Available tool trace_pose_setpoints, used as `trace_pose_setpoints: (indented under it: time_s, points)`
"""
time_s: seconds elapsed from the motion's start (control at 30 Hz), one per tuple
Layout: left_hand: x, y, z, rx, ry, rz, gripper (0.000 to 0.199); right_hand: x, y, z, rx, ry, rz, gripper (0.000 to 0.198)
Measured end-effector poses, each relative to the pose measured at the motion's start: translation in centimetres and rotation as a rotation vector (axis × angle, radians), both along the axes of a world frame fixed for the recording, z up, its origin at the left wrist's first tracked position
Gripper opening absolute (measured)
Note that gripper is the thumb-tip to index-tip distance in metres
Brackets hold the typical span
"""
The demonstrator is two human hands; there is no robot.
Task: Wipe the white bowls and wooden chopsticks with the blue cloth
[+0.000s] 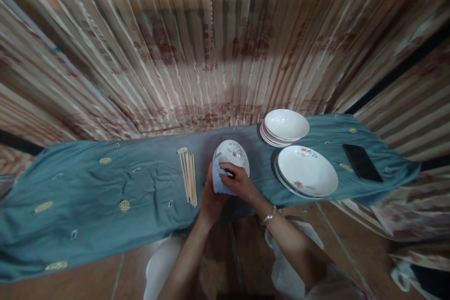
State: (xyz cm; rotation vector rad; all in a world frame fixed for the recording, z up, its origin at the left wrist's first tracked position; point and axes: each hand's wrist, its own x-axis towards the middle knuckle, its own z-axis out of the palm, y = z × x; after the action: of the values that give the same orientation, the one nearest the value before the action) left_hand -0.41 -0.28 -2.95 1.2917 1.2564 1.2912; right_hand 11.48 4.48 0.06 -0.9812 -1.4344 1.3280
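A white plate (pixel 236 150) with a flower pattern is held tilted above the near edge of the cloth-covered table, at its middle. My left hand (pixel 212 200) grips the plate from its left and lower side; some of its fingers are hidden behind it. Against the plate's face my right hand (pixel 238 182) presses a pale blue cloth (pixel 218 181), its fingers bent and pinched on the fabric. Just left of the plate lie several wooden chopsticks (pixel 191 180), side by side. To the right stand stacked white flowered plates (pixel 305 171).
Behind the plates is a stack of white bowls (pixel 286 124). A black phone (pixel 362 163) lies toward the right end of the teal tablecloth (pixel 94 187). A pleated patterned curtain (pixel 218 56) hangs right behind the table.
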Motion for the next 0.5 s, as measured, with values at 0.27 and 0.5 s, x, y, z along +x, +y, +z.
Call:
trace_pose_setpoints:
  time_s: [0.27, 0.5]
  points:
    - [-0.6, -0.7, 2.4, -0.091, -0.266, -0.021, 0.097, 2.2, -0.3, 0.2, -0.042, -0.136, 0.272, 0.035]
    - [-0.6, -1.0, 2.7, -0.244, -0.56, -0.1, 0.103, 4.8, -0.7, -0.8, 0.008, -0.271, 0.386, 0.029]
